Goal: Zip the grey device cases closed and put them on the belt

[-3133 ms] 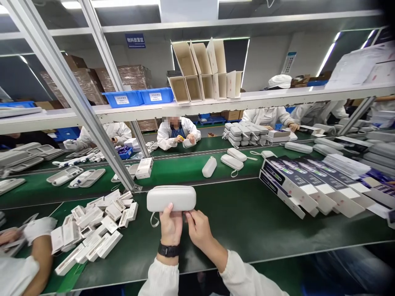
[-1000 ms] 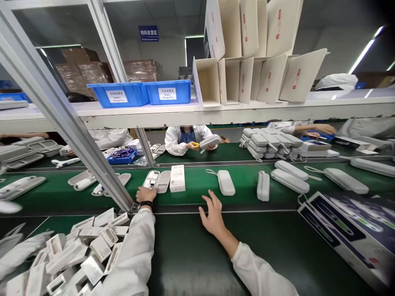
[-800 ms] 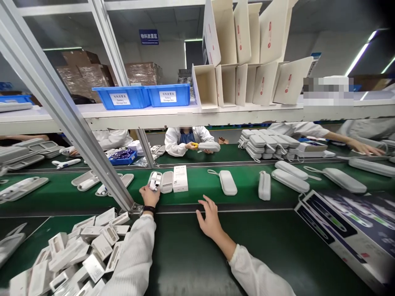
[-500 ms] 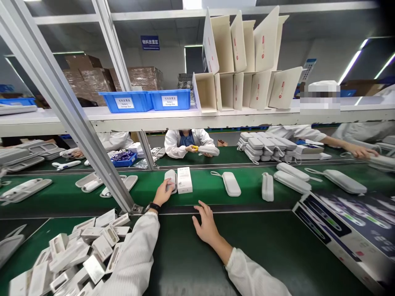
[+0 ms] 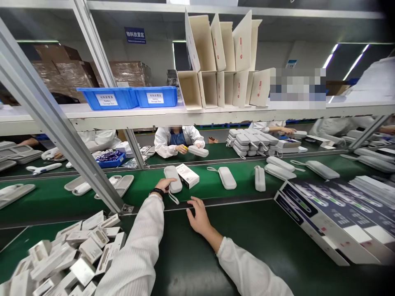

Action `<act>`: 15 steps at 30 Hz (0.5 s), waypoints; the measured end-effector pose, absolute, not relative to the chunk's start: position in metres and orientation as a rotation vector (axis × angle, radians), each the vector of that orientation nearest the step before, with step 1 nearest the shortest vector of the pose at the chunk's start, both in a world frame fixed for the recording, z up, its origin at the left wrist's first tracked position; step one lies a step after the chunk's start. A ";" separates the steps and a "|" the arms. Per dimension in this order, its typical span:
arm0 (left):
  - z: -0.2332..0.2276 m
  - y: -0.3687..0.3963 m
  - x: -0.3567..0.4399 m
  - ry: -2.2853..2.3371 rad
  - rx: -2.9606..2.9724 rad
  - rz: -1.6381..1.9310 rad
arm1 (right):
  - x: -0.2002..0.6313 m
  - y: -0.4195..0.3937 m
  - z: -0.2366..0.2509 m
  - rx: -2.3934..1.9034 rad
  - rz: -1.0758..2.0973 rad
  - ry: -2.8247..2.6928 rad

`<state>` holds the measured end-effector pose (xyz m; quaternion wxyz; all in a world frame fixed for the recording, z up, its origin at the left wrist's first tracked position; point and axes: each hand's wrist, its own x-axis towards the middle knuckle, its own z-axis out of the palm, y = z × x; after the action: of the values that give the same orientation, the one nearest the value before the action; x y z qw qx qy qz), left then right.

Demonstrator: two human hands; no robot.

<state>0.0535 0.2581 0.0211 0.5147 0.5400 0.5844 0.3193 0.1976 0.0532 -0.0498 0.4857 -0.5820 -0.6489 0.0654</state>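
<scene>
My left hand (image 5: 163, 183) is stretched out over the belt (image 5: 216, 187), and its fingers are curled onto the near left corner of the closed white case (image 5: 173, 178), gripping that end while the case lies flat on the green surface. The case sits straight ahead of those fingers and a little to their right, with its long axis running away from me, near end toward my wrist and far end toward the person across the line. Its wrist strap (image 5: 173, 197) trails off the near end toward me, so the strapped end points my way. Just right of the case, close enough that I cannot tell whether they touch, lies a small white box (image 5: 188, 175), skewed so that its long axis slants from far left to near right. My right hand (image 5: 197, 215) rests nearer to me on the dark rail at the belt's edge, fingers spread and holding nothing, apart from the case. The left hand is clearly the nearer one.
</scene>
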 end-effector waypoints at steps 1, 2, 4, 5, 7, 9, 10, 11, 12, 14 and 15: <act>0.026 0.248 0.051 1.339 1.286 0.794 | 0.199 0.053 -0.048 -1.386 0.201 -1.530; 0.031 0.235 0.046 1.271 1.286 0.830 | 0.201 0.052 -0.045 -1.360 0.247 -1.479; 0.041 0.205 0.031 1.145 1.319 0.925 | 0.206 0.049 -0.036 -1.325 0.330 -1.395; 0.045 0.187 0.023 1.094 1.349 0.971 | 0.209 0.046 -0.029 -1.316 0.365 -1.366; 0.054 0.146 0.007 1.035 1.412 1.041 | 0.214 0.033 -0.009 -1.308 0.393 -1.351; 0.061 0.103 -0.003 1.056 1.510 1.067 | 0.214 0.011 0.015 -1.302 0.370 -1.382; 0.065 0.082 -0.005 1.099 1.605 1.063 | 0.213 -0.002 0.028 -1.302 0.323 -1.418; 0.068 0.061 -0.005 1.173 1.778 1.036 | 0.210 -0.015 0.041 -1.303 0.250 -1.468; 0.072 0.043 -0.003 1.237 1.957 0.996 | 0.206 -0.027 0.053 -1.304 0.159 -1.525; 0.079 0.011 0.005 1.361 2.291 0.892 | 0.198 -0.048 0.074 -1.334 -0.038 -1.638; 0.082 -0.001 0.009 1.414 2.410 0.837 | 0.195 -0.055 0.083 -1.376 -0.122 -1.686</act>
<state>0.0091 -0.0009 0.0815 0.1120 0.8210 0.4818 0.2852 0.1952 -0.0548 0.0826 0.4626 -0.5596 -0.6859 -0.0497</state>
